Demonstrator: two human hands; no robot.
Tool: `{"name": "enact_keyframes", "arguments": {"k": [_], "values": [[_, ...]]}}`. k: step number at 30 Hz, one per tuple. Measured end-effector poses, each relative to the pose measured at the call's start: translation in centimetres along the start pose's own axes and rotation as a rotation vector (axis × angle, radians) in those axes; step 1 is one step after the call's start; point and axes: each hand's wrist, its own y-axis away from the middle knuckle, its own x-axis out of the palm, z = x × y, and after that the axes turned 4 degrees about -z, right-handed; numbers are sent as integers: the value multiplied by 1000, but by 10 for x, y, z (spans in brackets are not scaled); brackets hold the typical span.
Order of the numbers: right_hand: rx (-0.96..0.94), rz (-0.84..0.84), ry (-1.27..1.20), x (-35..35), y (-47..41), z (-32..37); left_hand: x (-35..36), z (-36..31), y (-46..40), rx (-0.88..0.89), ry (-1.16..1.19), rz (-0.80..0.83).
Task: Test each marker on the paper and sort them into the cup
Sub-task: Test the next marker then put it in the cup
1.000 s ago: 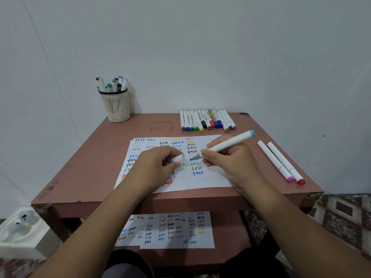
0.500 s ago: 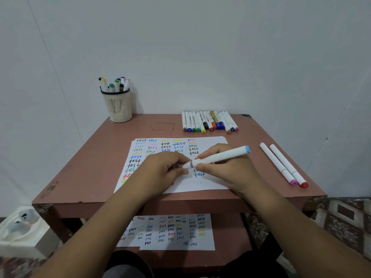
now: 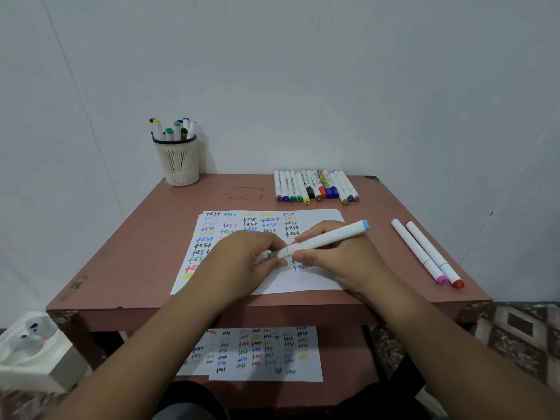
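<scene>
My right hand (image 3: 339, 259) grips a white marker with a light blue end (image 3: 328, 237), held slantwise over the paper (image 3: 315, 216), which is covered with coloured "test" words. My left hand (image 3: 245, 259) pinches the marker's cap at its near tip, where the two hands meet. The cream mesh cup (image 3: 178, 162) stands at the table's back left with several markers in it. A row of several markers (image 3: 315, 186) lies at the back right. Two white markers, one pink-tipped (image 3: 416, 251) and one red-tipped (image 3: 435, 253), lie at the right.
The brown table (image 3: 136, 237) stands against a white wall. On a lower shelf lie more written sheets (image 3: 263, 353). A white box (image 3: 33, 353) sits on the floor at the left, and patterned flooring (image 3: 515, 334) shows at the right.
The marker's tip has lifted off the paper and swung toward my left hand, which has brought the cap onto that tip. Both hands have drawn together.
</scene>
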Motion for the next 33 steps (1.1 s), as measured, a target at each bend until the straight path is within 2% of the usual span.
{"name": "enact_keyframes", "arguments": {"k": [3, 5, 10, 12, 15, 19, 24, 28, 33], "values": [[53, -71, -153, -4, -4, -3, -2, -3, -3, -184, -147, 56], [89, -154, -274, -7, -6, -2, -5, -4, -5, -230, -163, 125], [89, -284, -331, -9, -24, 1, -29, 5, -15, -307, 50, 360], [81, -313, -440, -6, -36, 14, -35, 17, -21, -291, 118, 380], [75, -257, -610, 8, -61, 41, -43, 37, -35, -321, 266, 242], [39, -216, -577, 32, -113, 68, -62, 66, -66, -376, 292, -18], [-42, -191, -588, 73, -178, 110, -70, 124, -98, -526, 316, -334], [-180, -216, -406, 112, -228, 125, -60, 162, -104, -565, 272, -484], [-245, -256, -90, 149, -279, 116, -51, 185, -104, -541, 262, -481]]}}
